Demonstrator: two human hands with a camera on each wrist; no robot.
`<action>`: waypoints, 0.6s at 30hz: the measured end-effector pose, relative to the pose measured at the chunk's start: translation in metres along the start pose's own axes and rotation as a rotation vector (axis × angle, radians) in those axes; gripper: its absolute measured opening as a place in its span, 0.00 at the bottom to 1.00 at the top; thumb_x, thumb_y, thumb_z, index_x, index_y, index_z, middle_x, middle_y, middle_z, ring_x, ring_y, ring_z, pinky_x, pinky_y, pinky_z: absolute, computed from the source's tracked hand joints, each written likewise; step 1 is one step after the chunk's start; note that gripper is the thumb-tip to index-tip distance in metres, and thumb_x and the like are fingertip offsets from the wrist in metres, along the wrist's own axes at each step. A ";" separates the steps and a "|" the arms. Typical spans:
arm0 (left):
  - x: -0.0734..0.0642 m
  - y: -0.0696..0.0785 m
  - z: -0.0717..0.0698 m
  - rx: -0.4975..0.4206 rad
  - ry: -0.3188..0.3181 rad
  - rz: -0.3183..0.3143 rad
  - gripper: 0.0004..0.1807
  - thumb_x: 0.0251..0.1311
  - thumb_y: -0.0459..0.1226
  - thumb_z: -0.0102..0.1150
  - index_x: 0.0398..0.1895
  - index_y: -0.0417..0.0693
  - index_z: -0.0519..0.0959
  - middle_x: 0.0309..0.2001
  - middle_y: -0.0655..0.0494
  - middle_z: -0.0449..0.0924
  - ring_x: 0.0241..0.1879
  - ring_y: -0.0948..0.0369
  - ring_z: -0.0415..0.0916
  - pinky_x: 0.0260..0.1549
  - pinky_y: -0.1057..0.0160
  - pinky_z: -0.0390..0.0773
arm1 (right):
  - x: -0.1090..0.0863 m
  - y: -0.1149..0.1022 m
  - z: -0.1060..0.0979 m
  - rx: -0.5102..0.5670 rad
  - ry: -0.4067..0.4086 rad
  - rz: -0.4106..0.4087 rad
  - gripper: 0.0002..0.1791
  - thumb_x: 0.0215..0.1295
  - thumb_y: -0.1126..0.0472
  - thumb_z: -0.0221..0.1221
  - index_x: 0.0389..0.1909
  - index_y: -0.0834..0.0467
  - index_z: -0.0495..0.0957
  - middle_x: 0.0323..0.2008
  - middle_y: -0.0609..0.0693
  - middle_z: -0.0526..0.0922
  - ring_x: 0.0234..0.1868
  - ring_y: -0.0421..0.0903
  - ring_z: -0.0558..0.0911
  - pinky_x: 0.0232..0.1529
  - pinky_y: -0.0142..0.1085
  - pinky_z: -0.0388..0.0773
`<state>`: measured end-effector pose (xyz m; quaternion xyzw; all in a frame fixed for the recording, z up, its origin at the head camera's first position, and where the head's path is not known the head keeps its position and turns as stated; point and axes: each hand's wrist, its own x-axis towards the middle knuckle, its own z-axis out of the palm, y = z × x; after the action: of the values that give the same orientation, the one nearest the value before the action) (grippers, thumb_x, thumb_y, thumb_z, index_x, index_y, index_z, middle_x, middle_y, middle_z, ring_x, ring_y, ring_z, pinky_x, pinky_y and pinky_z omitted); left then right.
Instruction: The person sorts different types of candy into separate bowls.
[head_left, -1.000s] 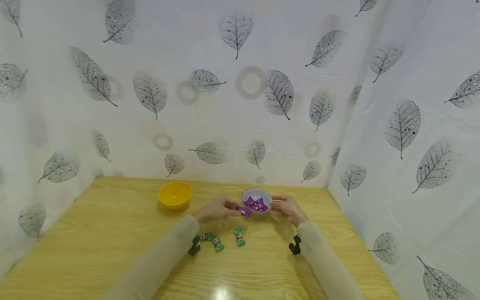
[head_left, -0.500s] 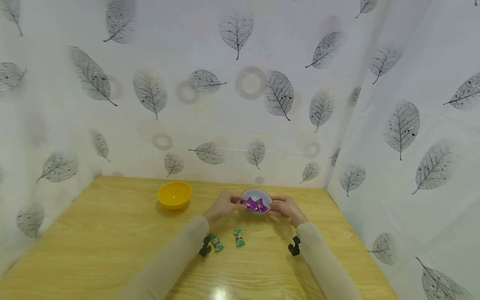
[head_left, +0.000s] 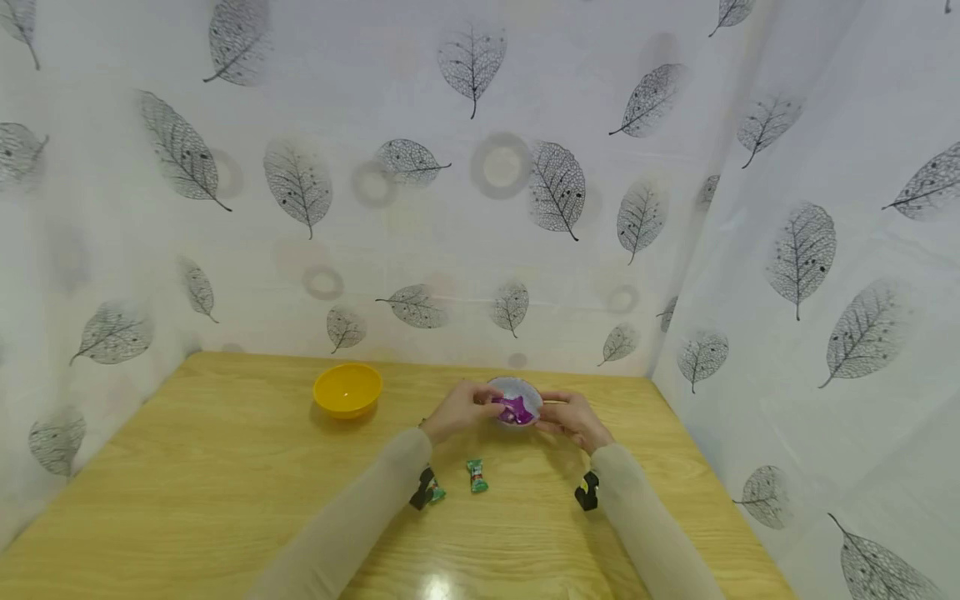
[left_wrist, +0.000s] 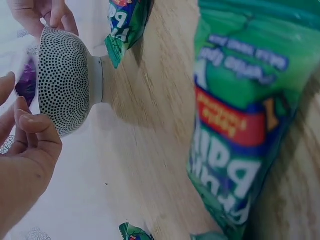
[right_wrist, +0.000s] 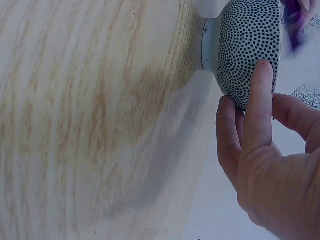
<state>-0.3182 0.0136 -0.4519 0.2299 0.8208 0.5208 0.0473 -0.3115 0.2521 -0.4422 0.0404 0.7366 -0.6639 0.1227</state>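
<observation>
Both arms (head_left: 360, 518) outstretched, your left hand (head_left: 459, 408) pinches a candy (left_wrist: 27, 82) at the bowl (right_wrist: 247, 47) your right hand (head_left: 573, 417) grips.

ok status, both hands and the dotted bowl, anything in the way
Right hand holds dotted bowl. Left hand pinches purple-wrapped candy at its mouth. Nothing seen blocking; green-wrapped candies lie nearer the person.

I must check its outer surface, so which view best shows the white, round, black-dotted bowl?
The left wrist view: it shows the white, black-dotted bowl side-on and nearly whole, hands covering only small parts. The right wrist view cuts it off at the top; the head view looks inside, at shiny purple wrappers.
</observation>
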 end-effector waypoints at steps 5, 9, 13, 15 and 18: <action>0.000 -0.001 0.002 0.032 0.011 -0.012 0.18 0.64 0.37 0.60 0.55 0.39 0.80 0.38 0.50 0.79 0.37 0.60 0.72 0.35 0.65 0.75 | 0.000 0.001 0.000 0.007 -0.004 0.002 0.26 0.67 0.73 0.54 0.66 0.72 0.65 0.54 0.71 0.77 0.34 0.44 0.87 0.40 0.33 0.85; -0.003 -0.004 0.001 0.027 0.024 -0.004 0.14 0.66 0.35 0.58 0.51 0.40 0.82 0.44 0.47 0.80 0.43 0.55 0.74 0.39 0.63 0.76 | 0.000 0.001 0.001 0.004 0.011 0.012 0.25 0.67 0.74 0.54 0.66 0.71 0.66 0.55 0.72 0.77 0.33 0.45 0.87 0.41 0.34 0.85; -0.008 -0.002 -0.004 0.006 0.034 -0.030 0.13 0.66 0.36 0.58 0.50 0.41 0.82 0.48 0.45 0.79 0.49 0.48 0.74 0.43 0.59 0.77 | 0.000 0.000 0.003 0.000 0.020 0.021 0.25 0.67 0.74 0.54 0.65 0.70 0.67 0.54 0.72 0.77 0.32 0.45 0.87 0.40 0.34 0.85; -0.009 0.000 -0.007 -0.002 0.040 -0.042 0.14 0.66 0.37 0.58 0.51 0.41 0.82 0.49 0.44 0.79 0.51 0.46 0.74 0.44 0.58 0.77 | 0.000 -0.001 0.003 0.007 0.024 0.024 0.25 0.66 0.75 0.54 0.65 0.70 0.67 0.54 0.72 0.78 0.32 0.45 0.87 0.39 0.33 0.85; -0.010 0.003 -0.010 0.006 0.046 -0.039 0.14 0.66 0.37 0.58 0.51 0.41 0.82 0.49 0.45 0.80 0.50 0.48 0.75 0.45 0.58 0.77 | -0.001 -0.001 0.003 0.016 0.023 0.021 0.26 0.66 0.75 0.54 0.66 0.70 0.67 0.54 0.72 0.77 0.32 0.44 0.87 0.40 0.33 0.85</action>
<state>-0.3112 0.0023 -0.4467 0.2020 0.8275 0.5226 0.0379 -0.3105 0.2494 -0.4414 0.0569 0.7322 -0.6678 0.1211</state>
